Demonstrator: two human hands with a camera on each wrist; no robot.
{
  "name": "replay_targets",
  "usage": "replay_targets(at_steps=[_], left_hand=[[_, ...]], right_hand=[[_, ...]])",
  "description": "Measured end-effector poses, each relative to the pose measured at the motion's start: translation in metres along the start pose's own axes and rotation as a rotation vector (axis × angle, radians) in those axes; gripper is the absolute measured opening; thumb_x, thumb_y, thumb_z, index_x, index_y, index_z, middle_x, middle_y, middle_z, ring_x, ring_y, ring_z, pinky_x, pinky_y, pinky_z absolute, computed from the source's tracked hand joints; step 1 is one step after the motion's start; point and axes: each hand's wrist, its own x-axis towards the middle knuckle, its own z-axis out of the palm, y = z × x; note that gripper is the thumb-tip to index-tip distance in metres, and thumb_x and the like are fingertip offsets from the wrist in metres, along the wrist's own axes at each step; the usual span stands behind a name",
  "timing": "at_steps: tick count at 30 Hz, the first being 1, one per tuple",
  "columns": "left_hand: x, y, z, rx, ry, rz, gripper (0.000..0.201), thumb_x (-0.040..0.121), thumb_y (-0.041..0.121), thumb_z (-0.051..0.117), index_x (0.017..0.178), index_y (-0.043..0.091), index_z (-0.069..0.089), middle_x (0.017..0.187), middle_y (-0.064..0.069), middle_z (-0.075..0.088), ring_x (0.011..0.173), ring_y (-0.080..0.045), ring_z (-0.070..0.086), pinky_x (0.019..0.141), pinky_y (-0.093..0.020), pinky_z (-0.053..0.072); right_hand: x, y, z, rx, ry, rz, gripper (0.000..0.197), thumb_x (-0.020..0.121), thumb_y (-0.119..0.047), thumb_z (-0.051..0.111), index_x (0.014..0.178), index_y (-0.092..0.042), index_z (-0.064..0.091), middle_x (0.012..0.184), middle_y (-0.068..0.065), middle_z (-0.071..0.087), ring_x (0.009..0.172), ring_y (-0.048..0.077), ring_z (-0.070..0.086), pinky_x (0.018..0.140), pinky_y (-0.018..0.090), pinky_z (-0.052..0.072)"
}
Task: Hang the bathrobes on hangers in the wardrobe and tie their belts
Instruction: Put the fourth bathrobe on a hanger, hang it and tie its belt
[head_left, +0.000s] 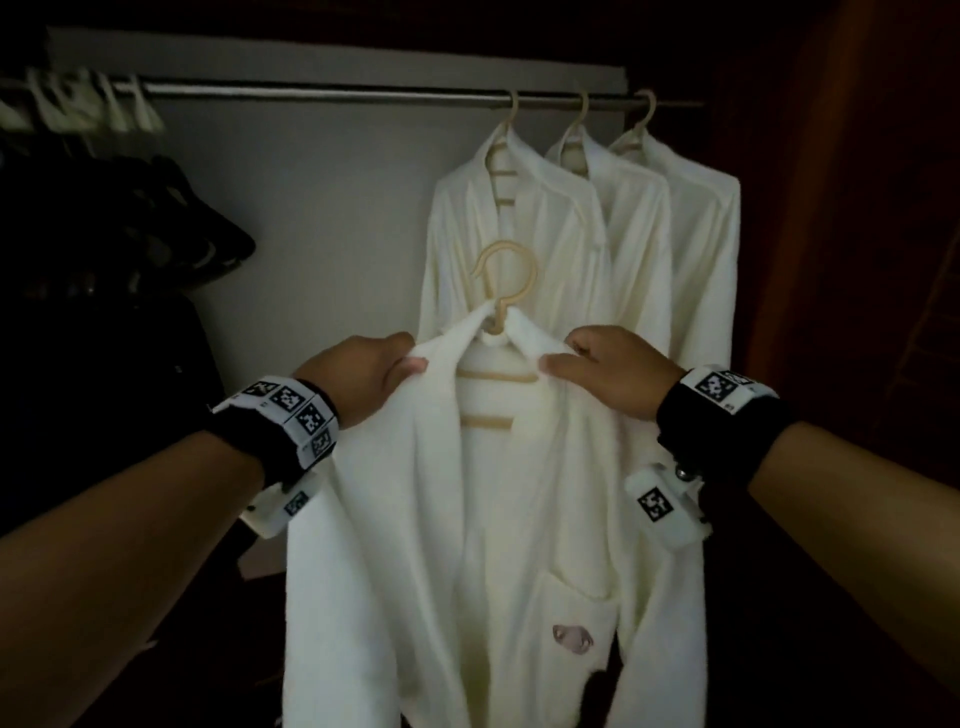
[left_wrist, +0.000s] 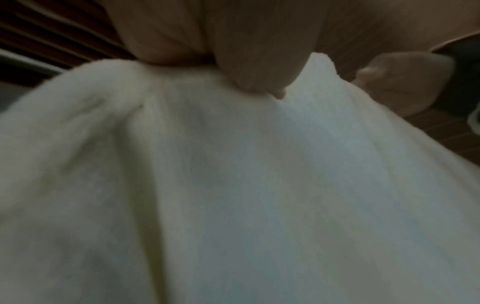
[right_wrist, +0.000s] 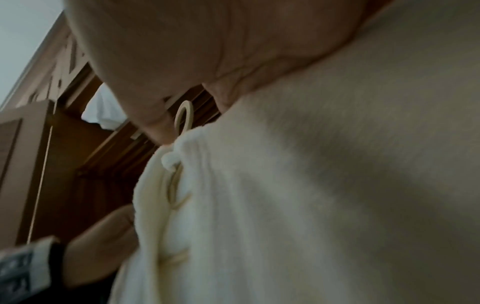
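Both hands are gripping one white robe (head_left: 467, 519) at centre frame: the left hand (head_left: 363, 376) is pinching the collar's left shoulder edge, and the right hand (head_left: 613, 376) is pinching the right shoulder edge, fingers curled into the cloth. From the left wrist, fingers (left_wrist: 241, 67) are showing bunched terry cloth under them; from the right wrist, the right palm (right_wrist: 194, 51) is lying against the same fabric.

Filling the lower middle of the head view, that robe is draping down open at the front, a pocket with a small pink emblem (head_left: 571, 638) sitting at lower right. It is riding on a beige hanger (head_left: 501, 312), whose hook is standing free above the collar, not on any rail, with two crossbars showing inside the neckline.

Behind it, at upper right, three more robes (head_left: 597, 234) are hanging side by side on similar hangers from the rail (head_left: 337, 94), which is running across the top of the frame. Whether their belts are tied, I cannot tell.

Dark clothes (head_left: 156, 228) are hanging at the left edge. Tagged wristbands (head_left: 291, 415) are circling both wrists.
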Motion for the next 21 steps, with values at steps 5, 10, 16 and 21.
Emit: replay_targets(at_steps=[5,10,16,21], left_hand=[[0.023,-0.027,-0.029,0.059,0.043,-0.033,0.034,0.099,0.046,0.030,0.097,0.015,0.044,0.082,-0.009,0.057,0.070,-0.022,0.049,0.064,-0.029,0.035],[0.052,-0.055,-0.043,0.004,0.043,-0.052,0.042,0.098,0.051,0.028,0.097,0.013,0.046,0.094,-0.014,0.064,0.077,-0.025,0.057,0.068,-0.030,0.038],[0.095,-0.088,-0.043,-0.019,-0.029,-0.125,0.045,0.098,0.054,0.026,0.100,0.014,0.049,0.103,-0.012,0.064,0.087,-0.027,0.059,0.074,-0.029,0.042],[0.152,-0.130,-0.042,-0.018,0.057,-0.100,0.045,0.098,0.051,0.028,0.098,0.013,0.051,0.102,-0.015,0.066,0.091,-0.030,0.063,0.077,-0.031,0.046]], right_hand=[[0.026,0.005,-0.021,-0.280,-0.059,-0.152,0.025,0.099,-0.037,0.042,0.101,-0.014,0.050,0.086,0.003,0.063,0.076,0.019,0.061,0.071,0.035,0.049],[0.059,-0.011,-0.039,-0.498,0.037,-0.151,0.036,0.098,-0.053,0.029,0.101,-0.020,0.042,0.081,0.000,0.060,0.070,0.021,0.058,0.065,0.034,0.049],[0.099,-0.031,-0.027,-0.622,0.078,-0.074,0.044,0.098,-0.055,0.025,0.109,-0.018,0.046,0.081,-0.002,0.055,0.071,0.020,0.054,0.060,0.029,0.037],[0.159,-0.054,-0.029,-0.691,0.137,-0.012,0.050,0.097,-0.059,0.025,0.112,-0.018,0.050,0.102,0.007,0.065,0.091,0.026,0.063,0.068,0.031,0.043]])
